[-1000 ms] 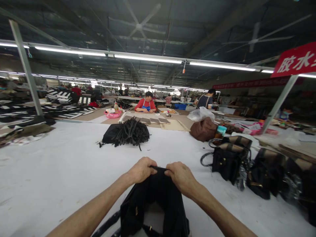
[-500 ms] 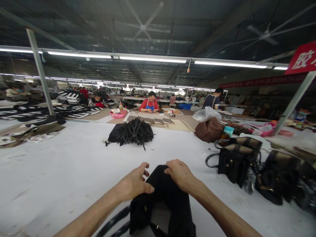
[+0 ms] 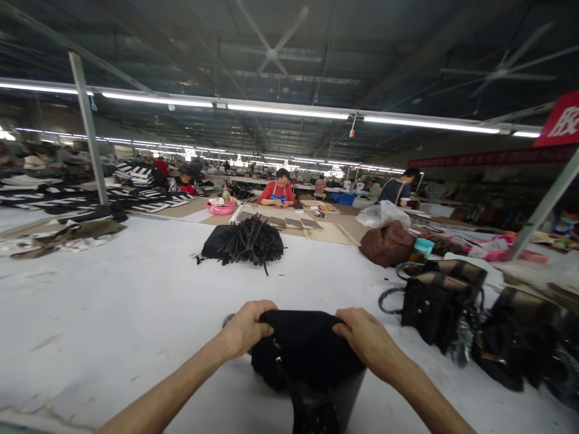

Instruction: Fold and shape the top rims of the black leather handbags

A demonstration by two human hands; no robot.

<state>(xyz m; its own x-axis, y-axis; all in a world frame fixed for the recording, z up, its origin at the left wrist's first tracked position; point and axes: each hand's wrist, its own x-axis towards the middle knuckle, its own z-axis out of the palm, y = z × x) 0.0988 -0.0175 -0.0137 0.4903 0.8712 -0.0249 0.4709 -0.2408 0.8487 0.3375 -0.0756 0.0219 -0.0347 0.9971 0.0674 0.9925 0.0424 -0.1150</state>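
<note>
A black handbag [image 3: 307, 346] with small gold-coloured fittings is in front of me at the bottom centre of the head view. My left hand [image 3: 251, 328] pinches its upper left corner, thumb on the near side. At the opposite upper corner, my right hand [image 3: 362, 337] grips the bag in the same way. Between the two hands the top edge runs nearly straight. A dark strap hangs down the near side, and the bag's lowest part is cut off by the frame.
Beyond the bag lies a heap of black strips [image 3: 253, 241] on the white tabletop [image 3: 149, 289]. Several black handbags [image 3: 438, 301] stand at right, near a brown bundle [image 3: 388, 243] and a teal-lidded jar [image 3: 421, 248]. Across the table sits a person in red [image 3: 277, 191].
My left hand has closed on the bag's left corner, and my right hand has shifted right along its edge. The bag has turned, and its top edge is now spread between both hands.
</note>
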